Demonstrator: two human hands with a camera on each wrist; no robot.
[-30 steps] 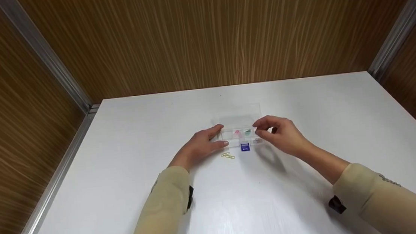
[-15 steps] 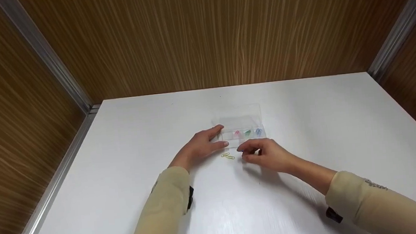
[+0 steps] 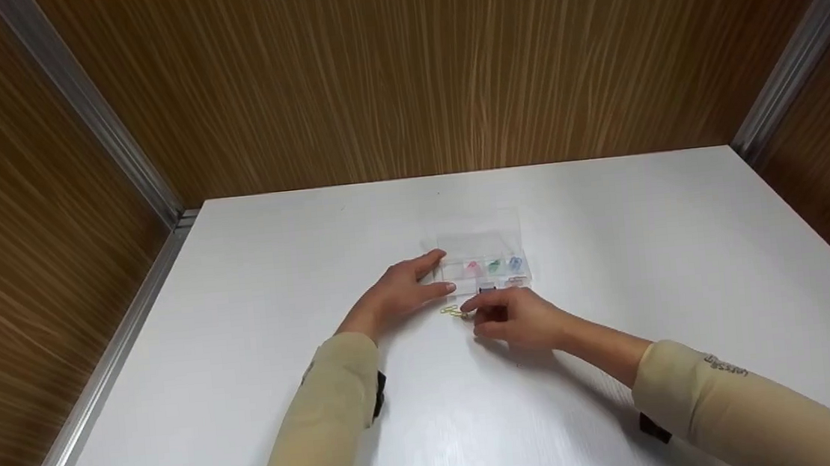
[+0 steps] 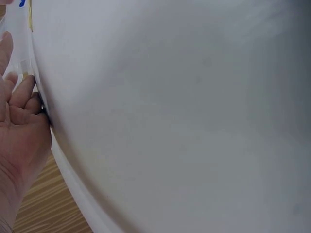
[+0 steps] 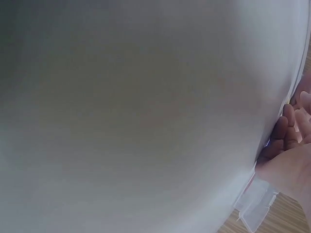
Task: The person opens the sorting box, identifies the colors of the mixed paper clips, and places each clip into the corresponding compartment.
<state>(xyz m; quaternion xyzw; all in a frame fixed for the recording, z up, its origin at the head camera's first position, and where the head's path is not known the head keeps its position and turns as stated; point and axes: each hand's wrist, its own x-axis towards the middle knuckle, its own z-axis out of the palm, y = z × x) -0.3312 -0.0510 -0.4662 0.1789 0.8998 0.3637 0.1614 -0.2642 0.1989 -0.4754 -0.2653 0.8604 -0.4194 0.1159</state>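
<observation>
A clear compartment box (image 3: 465, 286) stands on the table with its lid (image 3: 479, 233) raised at the back. Pink clips (image 3: 471, 268), green clips (image 3: 494, 265) and blue clips (image 3: 514, 263) lie in separate back compartments. My left hand (image 3: 405, 288) holds the box's left end between thumb and fingers. Yellow paper clips (image 3: 449, 310) lie on the table in front of the box. My right hand (image 3: 520, 320) is at them, its index fingertip at their right end and thumb apart from it. The wrist views show the hands only at their edges.
Reddish clips (image 3: 516, 281) lie in the box's front right part. A dark blue piece (image 3: 487, 288) at the box's front is partly hidden by the right hand. Wood-grain panels (image 3: 401, 69) stand behind and beside the white table (image 3: 296, 243).
My right hand has moved from the box's right end toward me and left, down to the yellow paper clips. Blue clips now show in the right back compartment. The left hand has stayed put.
</observation>
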